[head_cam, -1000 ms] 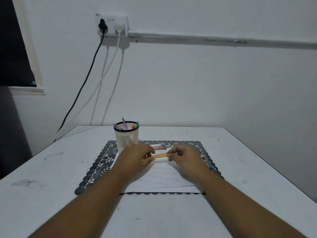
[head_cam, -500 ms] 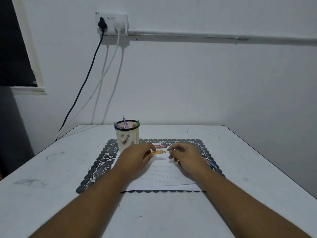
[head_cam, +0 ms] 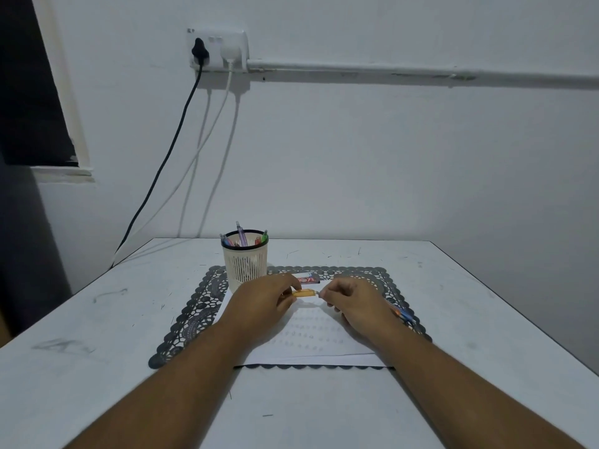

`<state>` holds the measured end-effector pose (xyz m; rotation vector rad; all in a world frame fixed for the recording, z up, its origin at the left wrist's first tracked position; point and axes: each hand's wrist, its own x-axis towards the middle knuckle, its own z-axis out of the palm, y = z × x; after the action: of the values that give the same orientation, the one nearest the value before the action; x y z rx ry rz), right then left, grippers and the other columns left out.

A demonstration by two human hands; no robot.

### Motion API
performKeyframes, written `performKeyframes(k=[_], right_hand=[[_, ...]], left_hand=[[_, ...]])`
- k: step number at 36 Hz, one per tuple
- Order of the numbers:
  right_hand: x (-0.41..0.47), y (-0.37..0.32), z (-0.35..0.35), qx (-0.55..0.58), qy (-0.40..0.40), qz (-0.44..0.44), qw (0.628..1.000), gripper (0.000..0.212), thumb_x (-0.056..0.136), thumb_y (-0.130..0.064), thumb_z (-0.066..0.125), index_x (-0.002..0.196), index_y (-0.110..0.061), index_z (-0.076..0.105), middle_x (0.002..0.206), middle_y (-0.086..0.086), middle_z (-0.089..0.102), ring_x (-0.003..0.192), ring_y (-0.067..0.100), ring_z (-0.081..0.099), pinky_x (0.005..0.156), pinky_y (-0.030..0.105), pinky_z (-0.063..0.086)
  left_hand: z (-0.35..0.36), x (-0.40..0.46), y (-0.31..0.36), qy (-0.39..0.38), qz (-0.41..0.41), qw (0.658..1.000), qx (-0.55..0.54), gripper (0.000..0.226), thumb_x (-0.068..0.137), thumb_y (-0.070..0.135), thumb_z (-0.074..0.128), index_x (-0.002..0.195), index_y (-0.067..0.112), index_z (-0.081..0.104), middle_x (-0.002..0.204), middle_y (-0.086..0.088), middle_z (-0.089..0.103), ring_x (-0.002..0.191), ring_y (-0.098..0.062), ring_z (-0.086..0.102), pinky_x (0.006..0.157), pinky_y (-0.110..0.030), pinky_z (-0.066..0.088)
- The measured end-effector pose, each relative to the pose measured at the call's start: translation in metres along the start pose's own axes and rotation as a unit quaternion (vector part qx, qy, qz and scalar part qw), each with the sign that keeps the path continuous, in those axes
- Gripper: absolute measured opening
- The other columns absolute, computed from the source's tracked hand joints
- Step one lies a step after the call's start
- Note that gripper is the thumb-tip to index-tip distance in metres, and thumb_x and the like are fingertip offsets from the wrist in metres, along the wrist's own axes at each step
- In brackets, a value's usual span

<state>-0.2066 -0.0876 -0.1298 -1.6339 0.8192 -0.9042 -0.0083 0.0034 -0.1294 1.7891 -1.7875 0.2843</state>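
White table fills the lower half of the frame, top scuffed with a grey smudge at lower left and short dark ticks near the far edge, and directly on it a dark lace-cut placemat lies flat, centre frame.

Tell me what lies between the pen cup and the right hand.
In the head view, a red-labelled box lies on the lace mat between the pen cup and the right hand.

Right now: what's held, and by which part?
An orange pen, held level between both hands: the left hand grips its left end, and the right hand seems to pinch its right tip.
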Motion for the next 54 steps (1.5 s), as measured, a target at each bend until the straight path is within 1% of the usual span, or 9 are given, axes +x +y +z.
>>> performKeyframes(k=[6, 12, 19, 23, 35, 41, 45, 50, 54], right_hand=[[-0.001, -0.001, -0.001, -0.036, 0.009, 0.000, 0.999, 0.015, 0.095, -0.013, 0.072, 0.081, -0.012, 0.076, 0.063, -0.001, 0.059, 0.051, 0.009, 0.045, 0.050, 0.025, 0.034], [-0.005, -0.006, -0.004, -0.012, 0.027, -0.005, 1.000, 0.013, 0.096, -0.004, 0.069, 0.088, 0.007, 0.070, 0.061, 0.003, 0.051, 0.045, 0.008, 0.040, 0.043, 0.018, 0.033], [0.002, 0.002, -0.010, -0.256, 0.009, -0.054, 0.965, 0.016, 0.091, -0.021, 0.073, 0.075, -0.022, 0.073, 0.066, -0.006, 0.067, 0.054, 0.000, 0.053, 0.051, 0.016, 0.042], [0.006, 0.003, -0.009, -0.332, -0.021, -0.053, 0.942, 0.014, 0.092, -0.028, 0.074, 0.078, -0.028, 0.073, 0.068, -0.010, 0.065, 0.061, 0.003, 0.054, 0.059, 0.022, 0.044], [0.005, 0.001, -0.012, -0.321, -0.027, -0.038, 0.946, 0.022, 0.095, -0.021, 0.060, 0.082, -0.031, 0.075, 0.074, -0.005, 0.073, 0.063, 0.012, 0.062, 0.061, 0.029, 0.050], [0.000, -0.003, -0.019, -0.248, 0.007, -0.020, 0.969, 0.024, 0.101, -0.012, 0.055, 0.099, -0.026, 0.074, 0.083, -0.006, 0.078, 0.078, 0.004, 0.071, 0.062, 0.011, 0.050], [-0.005, -0.005, -0.017, -0.181, 0.008, -0.027, 0.983, 0.016, 0.097, -0.004, 0.061, 0.091, -0.014, 0.072, 0.083, 0.009, 0.077, 0.081, 0.012, 0.074, 0.072, 0.026, 0.058], [-0.003, -0.001, -0.013, -0.285, 0.015, -0.034, 0.958, 0.015, 0.092, -0.015, 0.070, 0.083, -0.025, 0.075, 0.077, -0.007, 0.073, 0.058, 0.008, 0.064, 0.049, 0.023, 0.051], [0.002, -0.001, -0.011, -0.339, -0.008, -0.029, 0.940, 0.013, 0.092, -0.023, 0.072, 0.083, -0.031, 0.077, 0.082, -0.013, 0.075, 0.076, 0.010, 0.071, 0.067, 0.026, 0.060]], left_hand=[[0.002, 0.000, -0.001, 0.004, -0.005, 1.000, -0.001, 0.018, 0.098, 0.033, 0.063, 0.114, 0.038, 0.065, 0.101, 0.018, 0.070, 0.089, 0.000, 0.059, 0.067, -0.011, 0.033], [0.000, -0.001, -0.002, 0.013, -0.009, 1.000, -0.010, 0.018, 0.097, 0.033, 0.063, 0.114, 0.038, 0.066, 0.102, 0.018, 0.071, 0.093, -0.002, 0.062, 0.078, -0.025, 0.051], [-0.001, 0.000, -0.004, -0.005, 0.027, 1.000, 0.001, 0.012, 0.094, 0.032, 0.064, 0.103, 0.035, 0.072, 0.095, 0.020, 0.062, 0.089, -0.001, 0.056, 0.076, -0.028, 0.051], [0.001, 0.000, -0.004, -0.012, 0.027, 0.999, 0.014, 0.016, 0.087, 0.031, 0.064, 0.098, 0.035, 0.075, 0.090, 0.022, 0.057, 0.084, 0.000, 0.054, 0.067, -0.019, 0.043], [0.002, 0.004, -0.011, -0.081, 0.033, 0.996, 0.022, 0.019, 0.090, 0.037, 0.063, 0.106, 0.037, 0.074, 0.092, 0.018, 0.058, 0.088, -0.004, 0.054, 0.076, -0.033, 0.052], [0.003, 0.005, -0.012, -0.097, 0.048, 0.994, 0.013, 0.018, 0.092, 0.037, 0.063, 0.106, 0.037, 0.075, 0.093, 0.018, 0.059, 0.088, -0.003, 0.055, 0.076, -0.034, 0.053], [0.004, 0.005, -0.011, -0.102, 0.053, 0.993, 0.004, 0.017, 0.092, 0.037, 0.064, 0.106, 0.038, 0.075, 0.092, 0.019, 0.059, 0.087, -0.002, 0.055, 0.075, -0.034, 0.054], [0.004, 0.003, -0.008, -0.107, 0.056, 0.993, -0.007, 0.018, 0.092, 0.043, 0.063, 0.105, 0.038, 0.074, 0.090, 0.020, 0.059, 0.084, 0.002, 0.054, 0.071, -0.030, 0.053], [0.003, 0.002, -0.008, -0.104, 0.057, 0.993, -0.008, 0.020, 0.093, 0.046, 0.062, 0.108, 0.037, 0.073, 0.093, 0.020, 0.059, 0.086, 0.002, 0.053, 0.074, -0.026, 0.051]])
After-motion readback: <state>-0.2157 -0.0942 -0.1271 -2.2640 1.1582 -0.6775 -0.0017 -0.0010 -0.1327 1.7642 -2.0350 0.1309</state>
